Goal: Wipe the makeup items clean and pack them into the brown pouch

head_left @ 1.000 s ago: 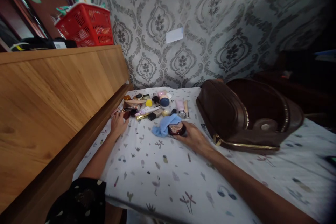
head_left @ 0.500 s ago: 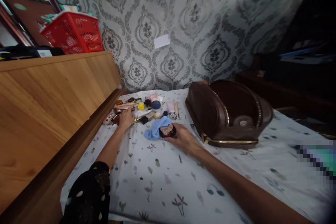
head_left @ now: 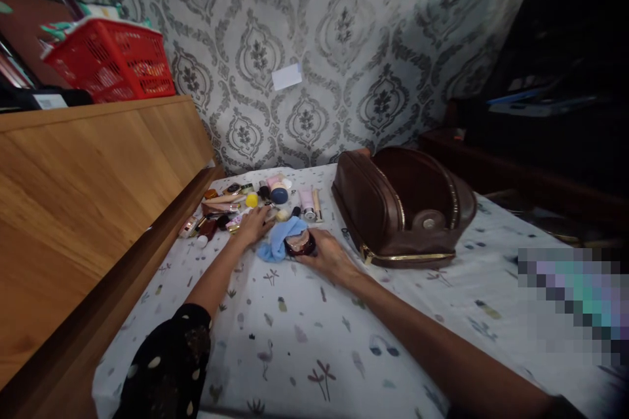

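My right hand (head_left: pixel 327 255) is closed around a round dark-rimmed compact (head_left: pixel 298 243) with a pinkish face. A light blue cloth (head_left: pixel 278 239) is bunched against the compact's left side. My left hand (head_left: pixel 254 226) reaches low over the spread cosmetics, its fingers stretched out and apart; what lies beneath the palm is hidden. Around it are a yellow round item (head_left: pixel 251 200), a dark blue-lidded jar (head_left: pixel 279 194), a makeup brush (head_left: pixel 223 199) and several small bottles. A pale pink tube (head_left: pixel 307 204) lies beside a slim beige tube (head_left: pixel 317 205).
An unzipped brown leather bag (head_left: pixel 398 216) stands right of my right hand on the printed white sheet (head_left: pixel 295 347). A wooden board (head_left: pixel 98 209) borders the left side, with a red basket (head_left: pixel 118 59) on top. Patterned wallpaper (head_left: pixel 344 65) rises behind.
My left hand has moved right, from the brushes on the left to the cosmetics near the blue cloth. My right hand keeps the compact. The whole view has shifted slightly.
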Motion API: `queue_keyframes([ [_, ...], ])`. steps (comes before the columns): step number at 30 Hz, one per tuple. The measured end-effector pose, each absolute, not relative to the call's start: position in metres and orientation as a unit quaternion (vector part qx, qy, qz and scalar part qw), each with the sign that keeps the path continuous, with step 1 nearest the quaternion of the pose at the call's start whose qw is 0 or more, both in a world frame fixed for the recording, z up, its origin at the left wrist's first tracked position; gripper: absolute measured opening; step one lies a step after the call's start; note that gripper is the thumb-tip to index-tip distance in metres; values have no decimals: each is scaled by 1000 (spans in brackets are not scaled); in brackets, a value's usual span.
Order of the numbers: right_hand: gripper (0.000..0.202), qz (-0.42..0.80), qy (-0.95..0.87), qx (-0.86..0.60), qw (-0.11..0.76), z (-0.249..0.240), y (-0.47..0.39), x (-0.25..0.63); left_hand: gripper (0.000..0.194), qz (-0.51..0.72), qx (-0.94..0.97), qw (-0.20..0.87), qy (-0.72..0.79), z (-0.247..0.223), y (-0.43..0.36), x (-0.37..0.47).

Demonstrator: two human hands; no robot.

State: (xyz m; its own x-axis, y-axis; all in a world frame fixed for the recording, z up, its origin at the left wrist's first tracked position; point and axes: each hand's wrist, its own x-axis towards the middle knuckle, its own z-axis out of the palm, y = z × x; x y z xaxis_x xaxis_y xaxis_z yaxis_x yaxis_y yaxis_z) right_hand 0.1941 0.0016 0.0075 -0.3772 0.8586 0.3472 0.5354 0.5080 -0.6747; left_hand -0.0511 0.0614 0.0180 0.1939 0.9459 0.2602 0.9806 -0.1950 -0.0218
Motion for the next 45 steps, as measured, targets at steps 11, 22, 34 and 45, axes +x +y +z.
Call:
queue_keyframes([
  [11, 38, 242, -795, -413, 373, 0, 6, 194, 28, -161, -731, 122, -651, 31, 91, -29],
  [22, 36, 232, -794, -421, 372, -1, 6, 193, 30, -261, -743, 59, -614, 52, 87, -7],
  [34, 45, 269, -773, -400, 413, -5, 4, 194, 63, -269, -824, -199, -457, 29, -27, -3],
  [45, 45, 286, -724, -415, 472, -10, 9, 194, 36, -434, -674, -230, -551, 27, -26, -39],
])
